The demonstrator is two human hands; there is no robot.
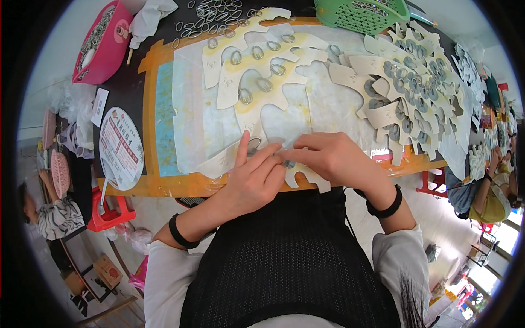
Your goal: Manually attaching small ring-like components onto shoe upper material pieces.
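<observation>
A cream cut-out piece with curved lobes (306,178) lies at the table's front edge under my hands. My left hand (257,176) is closed at its inner fingertips on this piece, one outer finger lifted away. From the right, my right hand (331,156) meets it with thumb and fingers pinched at the same spot. A small grey patch (288,163) shows between the fingertips; its detail is hidden. An oval metal ring (254,143) sits just behind my left fingers. Farther back, several cream pieces (227,90) carry oval metal rings (245,96) and yellowish smears.
Loose oval rings (210,19) are spread at the back. A pink basket (104,46) and a green basket (355,19) hold more metal parts. Overlapping cream pieces with grey ovals (404,82) cover the right side. A hand fan (121,147) lies left. Other people sit at both sides.
</observation>
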